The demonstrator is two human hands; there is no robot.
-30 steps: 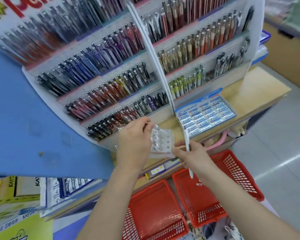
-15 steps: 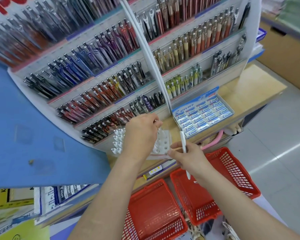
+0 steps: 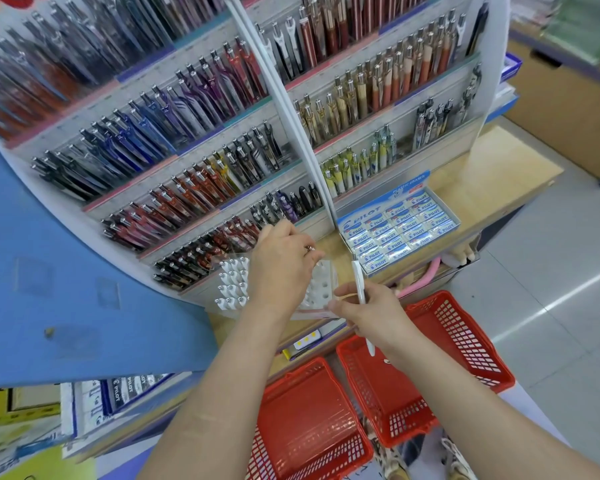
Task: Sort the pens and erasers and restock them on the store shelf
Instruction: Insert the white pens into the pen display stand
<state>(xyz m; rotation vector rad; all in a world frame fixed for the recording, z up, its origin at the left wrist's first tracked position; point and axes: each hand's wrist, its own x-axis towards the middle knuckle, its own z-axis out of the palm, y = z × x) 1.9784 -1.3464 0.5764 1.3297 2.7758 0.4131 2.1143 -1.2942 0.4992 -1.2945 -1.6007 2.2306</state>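
Pen display rack (image 3: 201,140): tiers of clipped pens are stood in sloped rows, split by a white upright divider (image 3: 291,109).
Blue panel (image 3: 66,258): the left side is filled by it, just beside the rack.
Wooden shelf (image 3: 492,174): the rack and the eraser box are carried on it.
Red baskets (image 3: 465,336): two are set side by side below the shelf edge.
Eraser box (image 3: 400,225): rows of blue-and-white PILOT erasers are packed in it, at the foot of the rack, right of the divider.
Clear tray (image 3: 321,289): it is held in front of the lowest pen tier; white pen caps (image 3: 232,285) are seen in its left part.
Left hand (image 3: 281,268): it is laid over the tray, fingers curled over the far edge.
Right hand (image 3: 373,315): it is closed around a pen, thumb and forefinger at the tray's near corner.
White pen (image 3: 358,280): it is held upright, between tray and eraser box.
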